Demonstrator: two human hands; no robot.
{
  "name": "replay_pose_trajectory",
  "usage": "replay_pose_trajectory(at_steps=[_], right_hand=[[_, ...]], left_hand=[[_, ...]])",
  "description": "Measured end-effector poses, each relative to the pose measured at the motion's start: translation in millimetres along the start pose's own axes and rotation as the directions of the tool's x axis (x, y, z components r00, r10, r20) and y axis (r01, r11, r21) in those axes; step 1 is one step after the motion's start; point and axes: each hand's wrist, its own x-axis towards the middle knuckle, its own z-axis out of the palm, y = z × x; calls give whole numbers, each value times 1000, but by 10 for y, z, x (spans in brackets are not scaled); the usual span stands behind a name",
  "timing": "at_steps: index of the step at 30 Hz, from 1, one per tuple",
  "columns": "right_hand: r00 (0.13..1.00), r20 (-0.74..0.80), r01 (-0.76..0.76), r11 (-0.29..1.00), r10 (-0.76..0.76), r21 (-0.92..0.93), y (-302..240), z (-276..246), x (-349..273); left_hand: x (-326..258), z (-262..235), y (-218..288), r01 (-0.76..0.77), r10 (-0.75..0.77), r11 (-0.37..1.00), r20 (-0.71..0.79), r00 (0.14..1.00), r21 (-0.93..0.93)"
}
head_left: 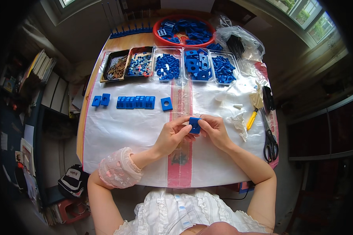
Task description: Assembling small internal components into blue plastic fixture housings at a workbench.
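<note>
Between both hands, above the middle of the white sheet, I hold a small blue rectangular plastic block [195, 123] with a round hole. My left hand [176, 132] pinches its left side, the thumb by the hole. My right hand [213, 131] grips its right edge with thumb and fingers; some fingertips are hidden behind it. Just beyond my hands lies a similar blue block [166, 104] with a hole. Left of that, several ridged blue pieces [135, 102] sit side by side in a row. Farther left rest two blue holed pieces [100, 100].
Along the back stand trays of screws [117, 67], nuts [139, 64], small blue parts [167, 66], blue blocks [198, 64] and blue plugs [223, 69]. Behind them is a red basin [157, 37]. At right lie a yellow-handled tool [252, 119], black scissors [270, 145] and crumpled paper [241, 121].
</note>
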Motion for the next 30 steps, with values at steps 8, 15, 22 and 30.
replay_pose_trajectory(at_steps=[8, 15, 22, 30], right_hand=[[1000, -16, 5, 1000, -5, -2, 6, 17, -6], [1000, -8, 19, 1000, -19, 0, -36, 21, -4], [1000, 8, 18, 1000, -18, -25, -16, -21, -14], [1000, 25, 7, 997, -9, 80, 2, -14, -28]], left_hand=[[-1, -27, 26, 11, -12, 998, 23, 1000, 59], [-1, -19, 27, 1, -4, 997, 33, 999, 77], [1, -13, 18, -13, 9, 996, 43, 999, 87], [-19, -10, 150, 8, -13, 990, 31, 999, 142]])
